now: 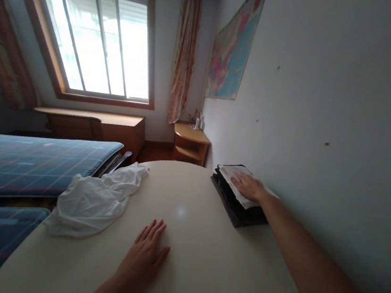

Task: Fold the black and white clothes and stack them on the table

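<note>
My left hand lies flat on the cream tabletop, its fingers stretched forward and the thumb apart. My right hand rests palm down, fingers extended, on a folded white cloth. Beneath that cloth is a stack of folded black cloth, at the table's right side by the wall. A crumpled white cloth lies along the left edge of the table, away from both hands.
Blue plaid mattresses stand left of the table. Past its far edge are a wooden corner shelf with small items and a wooden desk under the window. A white wall with a map borders the right.
</note>
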A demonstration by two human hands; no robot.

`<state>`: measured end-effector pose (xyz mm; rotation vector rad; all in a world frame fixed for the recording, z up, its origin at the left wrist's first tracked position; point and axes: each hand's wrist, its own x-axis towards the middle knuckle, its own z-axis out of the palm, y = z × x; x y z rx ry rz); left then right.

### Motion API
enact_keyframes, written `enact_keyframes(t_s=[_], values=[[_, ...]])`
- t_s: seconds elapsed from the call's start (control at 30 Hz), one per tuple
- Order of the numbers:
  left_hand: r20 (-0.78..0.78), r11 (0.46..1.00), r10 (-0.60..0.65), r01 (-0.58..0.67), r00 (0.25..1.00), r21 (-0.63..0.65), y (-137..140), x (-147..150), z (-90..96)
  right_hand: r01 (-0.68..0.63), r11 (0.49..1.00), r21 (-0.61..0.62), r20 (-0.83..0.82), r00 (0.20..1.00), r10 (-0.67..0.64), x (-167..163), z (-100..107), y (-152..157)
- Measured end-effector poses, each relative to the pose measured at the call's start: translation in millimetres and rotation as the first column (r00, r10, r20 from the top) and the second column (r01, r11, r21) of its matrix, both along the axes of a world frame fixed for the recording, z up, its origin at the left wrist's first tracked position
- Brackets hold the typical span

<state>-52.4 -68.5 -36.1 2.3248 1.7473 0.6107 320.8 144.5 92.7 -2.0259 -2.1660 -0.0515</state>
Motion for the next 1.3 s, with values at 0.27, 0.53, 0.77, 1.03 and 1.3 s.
enact_keyframes(t_s=[0.27, 0.53, 0.77, 1.03, 1.3], values=[[0.006, 1.000, 0.007, -0.007, 1.000, 0.008, -1.8, 0.4, 1.7, 0.026, 0.993, 0.113, 0.026, 0.999, -0.029, -14.8, -11.0, -18.0], [-0.001, 0.970, 0.171, -0.168, 0.985, 0.177, 17.0, -27.1, 20.5, -0.215, 0.914, 0.345, -0.112, 0.957, 0.268, -98.7, -45.9, -99.1], [0.082, 0.551, 0.776, -0.734, 0.626, 0.397, 30.8, -138.4, 43.6, -0.364, 0.918, 0.157, -0.247, 0.886, 0.394, -111.0, -96.5, -129.3], [0.067, 0.653, 0.728, -0.721, 0.682, 0.232, 39.4, -170.2, 32.5, -0.356, 0.934, 0.044, -0.281, 0.892, 0.353, -107.4, -100.7, -129.1], [0.019, 0.932, 0.254, -0.249, 0.967, 0.262, 28.4, -101.0, 37.6, -0.371, 0.927, 0.056, -0.295, 0.881, 0.371, -111.3, -98.7, -132.8]])
